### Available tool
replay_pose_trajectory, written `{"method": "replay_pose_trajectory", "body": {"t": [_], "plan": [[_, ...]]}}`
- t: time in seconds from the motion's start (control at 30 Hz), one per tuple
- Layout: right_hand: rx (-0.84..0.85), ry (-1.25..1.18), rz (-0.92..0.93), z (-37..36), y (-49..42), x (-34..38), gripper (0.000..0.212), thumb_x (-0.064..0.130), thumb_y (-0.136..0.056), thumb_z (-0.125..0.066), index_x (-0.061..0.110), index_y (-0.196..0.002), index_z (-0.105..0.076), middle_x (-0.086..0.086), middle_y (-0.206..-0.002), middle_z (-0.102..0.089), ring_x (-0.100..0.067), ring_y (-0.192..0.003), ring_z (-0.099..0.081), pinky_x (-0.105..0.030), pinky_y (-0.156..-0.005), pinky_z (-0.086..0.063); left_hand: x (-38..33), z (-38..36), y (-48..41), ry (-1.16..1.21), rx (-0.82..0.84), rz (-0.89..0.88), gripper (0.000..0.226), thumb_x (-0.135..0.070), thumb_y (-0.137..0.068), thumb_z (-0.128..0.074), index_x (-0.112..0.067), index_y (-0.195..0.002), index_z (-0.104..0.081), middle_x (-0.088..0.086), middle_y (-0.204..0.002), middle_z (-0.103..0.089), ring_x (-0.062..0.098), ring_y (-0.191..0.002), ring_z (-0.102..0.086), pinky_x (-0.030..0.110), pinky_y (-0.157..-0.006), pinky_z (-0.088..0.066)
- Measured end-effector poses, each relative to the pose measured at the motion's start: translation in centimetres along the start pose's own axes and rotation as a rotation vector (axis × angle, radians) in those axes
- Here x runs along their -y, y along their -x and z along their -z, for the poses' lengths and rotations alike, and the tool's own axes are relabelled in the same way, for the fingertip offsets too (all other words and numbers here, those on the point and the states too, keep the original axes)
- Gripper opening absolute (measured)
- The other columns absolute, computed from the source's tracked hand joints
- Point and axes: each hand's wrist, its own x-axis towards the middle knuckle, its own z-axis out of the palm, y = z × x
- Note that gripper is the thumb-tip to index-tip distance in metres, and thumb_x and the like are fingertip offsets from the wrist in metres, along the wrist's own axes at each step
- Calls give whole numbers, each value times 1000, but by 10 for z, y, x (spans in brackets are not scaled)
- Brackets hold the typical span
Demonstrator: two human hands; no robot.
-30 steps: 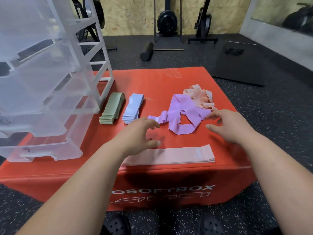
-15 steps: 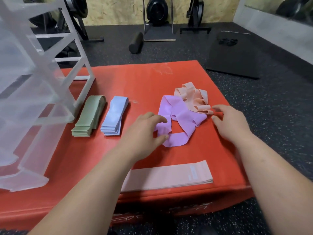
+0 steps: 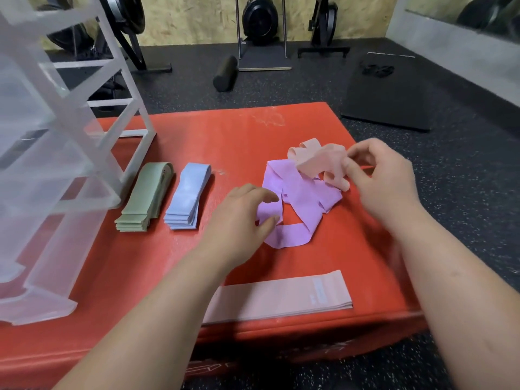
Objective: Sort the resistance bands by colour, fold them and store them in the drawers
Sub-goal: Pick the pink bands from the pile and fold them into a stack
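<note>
The drawer unit [image 3: 56,164] stands at the left edge of the red box [image 3: 225,142]. Beside it lie 2 folded stacks, green bands [image 3: 143,198] and blue bands [image 3: 187,201]. The left hand [image 3: 242,218], fingers loose and apart, touches the tangled purple bands [image 3: 298,198] at the middle. Toward the right edge, the right hand [image 3: 385,181] pinches 1 peach band [image 3: 318,161] and holds it above the purple ones. 1 flat pink band [image 3: 281,299] lies along the front edge. The step appears to be sorting. Next, the peach band probably needs pulling free while the purple is held down.
</note>
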Motion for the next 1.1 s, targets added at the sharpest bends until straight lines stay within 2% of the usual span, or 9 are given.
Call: {"method": "replay_pose_trajectory", "body": {"t": [0.1, 0.23, 0.3, 0.4, 0.5, 0.6, 0.8, 0.93, 1.1], "plan": [[44, -153, 54, 7, 7, 26, 14, 18, -90, -78, 28, -95, -68, 13, -91, -75, -5, -88, -72, -29, -85, -57, -5, 4, 2, 31, -72, 16, 29, -28, -94, -73, -30, -122, -69, -13, -114, -66, 15, -106, -62, 41, -92, -53], [208, -229, 76, 7, 22, 43, 28, 8, -81, -85, 25, -96, -71, 5, -88, -76, -15, -85, -74, -43, -85, -61, -22, 12, 6, 233, -161, 78, 31, -32, -96, -76, -30, -126, -69, -18, -113, -70, 3, -104, -66, 20, -87, -51], [269, -282, 76, 3, 30, 51, 29, 9, -79, -88, 26, -95, -70, 2, -86, -75, -18, -83, -74, -43, -81, -62, -32, 16, 7, 378, -119, 152, 29, -35, -97, -76, -30, -125, -70, -16, -107, -74, 2, -96, -70, 13, -79, -50], [324, -344, 76, -9, 43, 61, 29, 13, -77, -90, 25, -93, -69, 1, -85, -74, -20, -82, -74, -37, -77, -61, -46, 20, 5, 656, -15, 260, 22, -37, -104, -69, -21, -117, -75, -3, -100, -81, 13, -89, -77, 22, -81, -57], [483, -369, 76, -16, 49, 62, 35, 5, -76, -90, 18, -98, -67, 1, -93, -76, -19, -90, -76, -34, -85, -62, -47, 22, 5, 932, 22, 427, 27, -31, -106, -67, -6, -112, -75, 9, -99, -82, 20, -90, -80, 31, -84, -63], [619, -453, 2, -12, 44, 55, 34, -6, -79, -84, 9, -103, -65, -6, -101, -78, -21, -98, -77, -32, -90, -61, -32, 24, 5, 868, -14, 506, 10, -11, -99, -74, -3, -105, -77, 11, -94, -81, 16, -81, -77, 23, -72, -60], [407, -175, -45, -13, 26, 29, 30, 3, -82, -82, 25, -99, -72, 7, -95, -78, -8, -85, -76, -43, -89, -62, -7, 35, 6, 600, 7, 495, 27, 7, -86, -73, -16, -99, -79, 5, -94, -80, 11, -78, -72, 24, -70, -59], [432, -66, -17, -20, 24, 26, 28, 12, -82, -84, 33, -97, -72, 15, -95, -76, 1, -84, -73, -28, -86, -58, -1, 42, 7, 597, 40, 438, 34, 12, -86, -68, -17, -103, -77, 9, -98, -79, 16, -80, -73, 31, -74, -63], [407, 50, -26, -32, 23, 26, 24, 24, -84, -81, 36, -103, -73, 19, -99, -74, -2, -91, -69, -13, -76, -45, 7, 48, 9, 516, 107, 377, 35, 10, -83, -68, -20, -99, -76, 5, -93, -78, 14, -78, -69, 33, -74, -59]]}}
